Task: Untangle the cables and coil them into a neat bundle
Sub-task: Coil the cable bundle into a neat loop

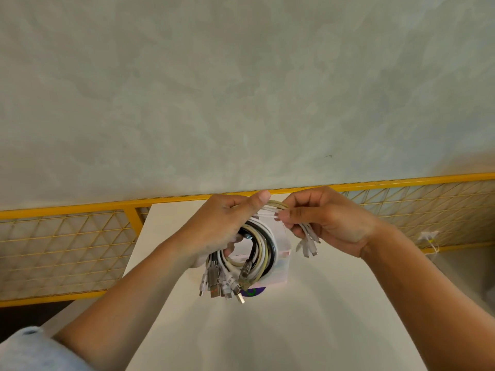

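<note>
Gripping the coil of cables (261,247) in our left hand (219,226), fingers curled through the loop and thumb on top, we hold it over the table's (267,338) far edge. Our right hand (332,223) pinches the white loose ends (308,241), and three plugs dangle there. More plugs hang under the coil, too bunched to count, their lettering unreadable.

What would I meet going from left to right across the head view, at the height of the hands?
Yellow mesh panel → left hand → coiled cables → right hand → small white object on the mesh.
</note>
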Demonstrator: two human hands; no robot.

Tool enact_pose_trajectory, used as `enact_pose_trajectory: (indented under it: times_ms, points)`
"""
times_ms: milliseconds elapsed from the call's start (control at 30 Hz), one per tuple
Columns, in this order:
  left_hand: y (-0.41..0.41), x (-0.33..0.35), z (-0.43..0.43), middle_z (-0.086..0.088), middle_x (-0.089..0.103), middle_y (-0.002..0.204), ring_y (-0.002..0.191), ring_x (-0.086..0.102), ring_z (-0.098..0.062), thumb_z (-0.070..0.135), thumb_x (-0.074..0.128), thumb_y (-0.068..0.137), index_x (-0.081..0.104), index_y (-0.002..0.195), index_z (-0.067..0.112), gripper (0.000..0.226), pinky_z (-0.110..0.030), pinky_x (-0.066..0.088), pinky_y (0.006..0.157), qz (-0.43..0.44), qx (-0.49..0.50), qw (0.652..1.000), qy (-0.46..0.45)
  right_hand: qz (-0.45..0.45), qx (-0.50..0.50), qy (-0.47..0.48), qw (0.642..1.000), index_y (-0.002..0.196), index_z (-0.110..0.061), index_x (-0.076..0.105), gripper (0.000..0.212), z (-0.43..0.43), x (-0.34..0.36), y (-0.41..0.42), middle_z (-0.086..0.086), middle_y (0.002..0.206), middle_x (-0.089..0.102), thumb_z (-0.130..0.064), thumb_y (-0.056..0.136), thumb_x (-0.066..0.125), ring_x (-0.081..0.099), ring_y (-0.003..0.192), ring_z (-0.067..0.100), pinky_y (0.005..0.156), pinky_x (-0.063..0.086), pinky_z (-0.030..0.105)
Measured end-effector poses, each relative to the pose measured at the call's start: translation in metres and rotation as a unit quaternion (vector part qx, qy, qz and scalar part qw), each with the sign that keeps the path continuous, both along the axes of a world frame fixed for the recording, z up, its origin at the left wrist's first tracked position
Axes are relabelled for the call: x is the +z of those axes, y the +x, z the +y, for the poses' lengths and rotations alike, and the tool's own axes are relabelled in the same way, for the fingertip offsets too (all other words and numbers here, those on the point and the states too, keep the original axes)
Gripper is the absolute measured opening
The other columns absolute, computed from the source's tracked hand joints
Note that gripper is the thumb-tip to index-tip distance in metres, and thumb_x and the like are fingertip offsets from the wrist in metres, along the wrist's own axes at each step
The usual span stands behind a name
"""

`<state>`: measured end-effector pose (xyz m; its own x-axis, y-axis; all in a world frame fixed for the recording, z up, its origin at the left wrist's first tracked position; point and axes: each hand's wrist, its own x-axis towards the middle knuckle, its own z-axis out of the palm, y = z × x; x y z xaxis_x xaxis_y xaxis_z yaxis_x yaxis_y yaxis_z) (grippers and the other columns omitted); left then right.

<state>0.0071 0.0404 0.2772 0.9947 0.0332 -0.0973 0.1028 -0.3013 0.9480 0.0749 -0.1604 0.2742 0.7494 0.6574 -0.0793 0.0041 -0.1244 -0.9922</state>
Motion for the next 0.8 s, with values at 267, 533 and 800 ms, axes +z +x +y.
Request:
enact_pose_trajectory:
  times_ms: [267, 533, 800]
  points:
    - [-0.005, 0.004, -0.001, -0.004, 0.031, 0.058, 0.044, 0.029, -0.014, 0.066, 0.058, 0.081, 0.069, 0.078, 0.011, 0.056, -0.024, 0.026, 0.043, 0.035, -0.019, 0.999, -0.015, 0.017, 0.049, -0.023, 0.998, 0.073, -0.008, 0.072, 0.01, -0.001, 0.004, 0.002, 0.01, 0.064, 0.057, -0.004, 0.073, 0.08, 0.054, 0.057, 0.021, 0.057, 0.046, 0.025]
    - [-0.01, 0.006, 0.004, 0.0, 0.035, 0.054, 0.043, 0.03, -0.012, 0.065, 0.056, 0.082, 0.073, 0.089, 0.008, 0.061, -0.024, 0.024, 0.044, 0.045, -0.018, 0.999, -0.025, 0.053, 0.064, 0.006, 0.997, 0.087, -0.005, 0.078, 0.009, -0.005, 0.003, 0.003, 0.017, 0.081, 0.07, -0.012, 0.082, 0.076, 0.064, 0.069, 0.025, 0.068, 0.055, 0.031]
    - [-0.01, 0.009, 0.007, 0.0, 0.032, 0.055, 0.045, 0.024, -0.014, 0.07, 0.054, 0.076, 0.07, 0.101, 0.002, 0.075, -0.025, 0.025, 0.044, 0.063, -0.067, 0.996, 0.011, 0.004, 0.002, 0.008, 1.0, 0.095, -0.006, 0.079, 0.027, -0.004, 0.004, 0.006, 0.015, 0.089, 0.075, -0.008, 0.068, 0.077, 0.071, 0.086, 0.028, 0.078, 0.057, 0.03]
